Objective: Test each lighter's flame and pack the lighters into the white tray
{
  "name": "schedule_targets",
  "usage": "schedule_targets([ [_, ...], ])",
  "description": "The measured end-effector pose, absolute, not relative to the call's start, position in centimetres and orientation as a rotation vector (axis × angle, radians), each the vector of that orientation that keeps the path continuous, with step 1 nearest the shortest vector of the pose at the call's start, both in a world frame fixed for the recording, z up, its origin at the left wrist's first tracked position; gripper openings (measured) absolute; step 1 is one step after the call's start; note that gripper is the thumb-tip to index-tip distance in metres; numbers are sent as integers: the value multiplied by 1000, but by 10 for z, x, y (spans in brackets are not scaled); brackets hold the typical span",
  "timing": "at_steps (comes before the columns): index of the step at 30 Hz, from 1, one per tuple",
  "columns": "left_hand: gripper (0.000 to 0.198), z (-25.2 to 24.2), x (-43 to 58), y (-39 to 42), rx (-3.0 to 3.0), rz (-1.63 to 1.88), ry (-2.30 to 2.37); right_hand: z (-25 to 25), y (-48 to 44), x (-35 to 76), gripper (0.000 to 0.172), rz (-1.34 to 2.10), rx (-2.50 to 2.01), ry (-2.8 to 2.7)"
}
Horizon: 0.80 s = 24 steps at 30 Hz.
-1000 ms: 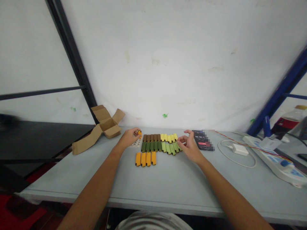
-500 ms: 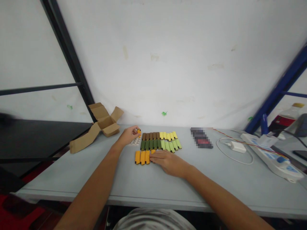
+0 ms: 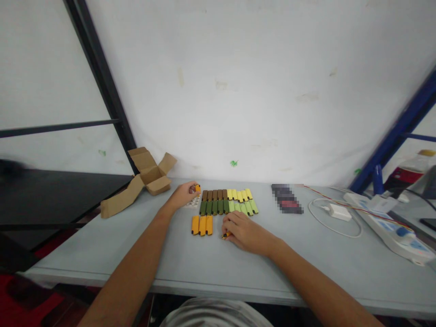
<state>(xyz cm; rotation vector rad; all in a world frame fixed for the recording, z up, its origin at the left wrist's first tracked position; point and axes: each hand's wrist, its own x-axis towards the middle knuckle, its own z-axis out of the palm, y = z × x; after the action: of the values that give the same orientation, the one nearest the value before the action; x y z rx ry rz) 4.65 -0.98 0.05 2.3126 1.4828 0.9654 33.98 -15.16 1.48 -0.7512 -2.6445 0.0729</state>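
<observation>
Small coloured blocks lie in rows on the grey table (image 3: 211, 268): brown blocks (image 3: 214, 195) and yellow blocks (image 3: 240, 195) at the back, dark green blocks (image 3: 214, 207) and light green blocks (image 3: 248, 207) in the middle, three orange blocks (image 3: 202, 225) in front. My right hand (image 3: 245, 231) is closed on one orange block (image 3: 225, 235), just right of the orange row. My left hand (image 3: 184, 194) pinches another orange piece (image 3: 197, 187) above a white studded plate (image 3: 193, 203) at the rows' left end.
An opened cardboard box (image 3: 143, 179) lies at the back left. A phone (image 3: 287, 199), a white charger with cable (image 3: 335, 212) and a power strip (image 3: 391, 227) sit to the right. A black shelf and dark frame stand at left, a blue frame at right.
My right hand left the phone, came down to the orange row and took its rightmost block, pulling it slightly toward me. My left hand stayed in place.
</observation>
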Motion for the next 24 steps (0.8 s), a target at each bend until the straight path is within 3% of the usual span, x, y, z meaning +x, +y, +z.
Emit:
schedule_targets([
  [4,39,4,44,-9,2237,1046,1522,22,-148,348,10,478,-894,-2372],
  [8,43,10,44,-10,2194,1124,1568,30,-142,361,13,641,-923,-1965],
  [14,39,17,49,-16,2237,1121,1545,29,-130,374,45,820,-1002,-1572],
  [16,39,19,51,-17,2252,1097,1537,30,-127,374,41,865,-1069,-1477],
  [20,38,22,52,-19,2264,1081,1528,34,-127,374,15,1046,-1045,-1270],
  [24,37,23,53,-19,2243,1118,1523,35,-125,380,19,1240,-1026,-1141],
])
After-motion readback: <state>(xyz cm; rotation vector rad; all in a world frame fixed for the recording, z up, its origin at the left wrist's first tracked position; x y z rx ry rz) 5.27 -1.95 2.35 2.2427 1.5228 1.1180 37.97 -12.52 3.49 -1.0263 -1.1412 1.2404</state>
